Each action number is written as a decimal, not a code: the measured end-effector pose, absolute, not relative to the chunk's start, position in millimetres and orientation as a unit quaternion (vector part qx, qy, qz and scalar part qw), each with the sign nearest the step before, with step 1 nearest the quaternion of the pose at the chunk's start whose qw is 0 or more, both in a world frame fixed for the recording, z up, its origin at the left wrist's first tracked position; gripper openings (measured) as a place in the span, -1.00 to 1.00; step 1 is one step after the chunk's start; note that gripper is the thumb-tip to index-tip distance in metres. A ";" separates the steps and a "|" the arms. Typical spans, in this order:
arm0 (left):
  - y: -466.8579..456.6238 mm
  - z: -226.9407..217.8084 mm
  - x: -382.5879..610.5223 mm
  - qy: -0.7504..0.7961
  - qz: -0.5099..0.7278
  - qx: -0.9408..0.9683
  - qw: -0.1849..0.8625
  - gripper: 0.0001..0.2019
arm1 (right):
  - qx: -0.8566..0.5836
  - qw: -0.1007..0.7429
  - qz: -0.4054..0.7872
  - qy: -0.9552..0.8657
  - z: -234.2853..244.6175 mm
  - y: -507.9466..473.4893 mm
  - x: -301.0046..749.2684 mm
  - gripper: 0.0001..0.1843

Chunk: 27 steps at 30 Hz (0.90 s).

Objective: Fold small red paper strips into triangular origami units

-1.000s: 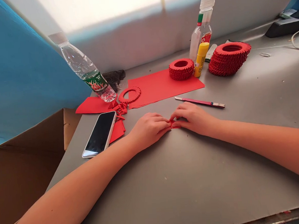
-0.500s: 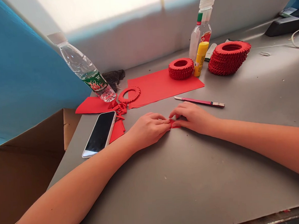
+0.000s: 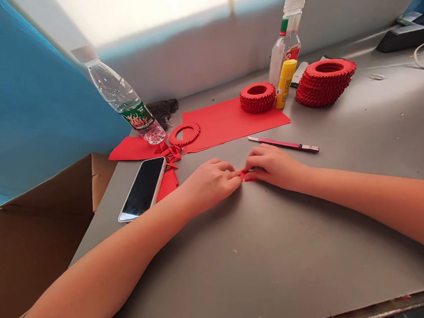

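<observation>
Here, both hands meet over the grey table (image 3: 276, 251), pinching a small red paper piece (image 3: 245, 176) between them. The left hand (image 3: 210, 183) closes its fingertips on the piece's left edge. The right hand (image 3: 274, 166) presses thumb and forefinger on its right side. The piece lies low against the tabletop, mostly hidden by the fingers. It looks very light and thin, easy to crease, tear or let slip, so a fingertip hold at the edges, flat on the surface, seems to suit it best. A pink craft knife (image 3: 283, 145) lies just beyond the right hand. A red paper sheet (image 3: 227, 119) and a flat paper ring (image 3: 184, 134) lie farther back, and a phone (image 3: 142, 189) lies to the left.
</observation>
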State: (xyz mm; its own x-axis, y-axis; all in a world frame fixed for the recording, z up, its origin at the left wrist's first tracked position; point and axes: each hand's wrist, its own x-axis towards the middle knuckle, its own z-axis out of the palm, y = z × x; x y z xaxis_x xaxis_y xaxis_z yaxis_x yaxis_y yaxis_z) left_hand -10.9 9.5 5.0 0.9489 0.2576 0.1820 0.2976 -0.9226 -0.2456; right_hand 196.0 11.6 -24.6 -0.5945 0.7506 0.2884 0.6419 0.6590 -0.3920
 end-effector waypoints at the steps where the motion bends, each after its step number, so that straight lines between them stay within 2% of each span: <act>1: 9.0 4.4 -10.7 -0.143 -0.080 -0.977 0.137 -0.78 | -0.393 0.218 0.122 -0.885 -24.7 11.6 195.9 -0.81; 27: 9.2 2.1 -11.2 -0.160 -0.066 -0.979 0.105 -0.80 | -0.383 0.211 0.090 -0.895 -28.4 12.7 195.4 -0.79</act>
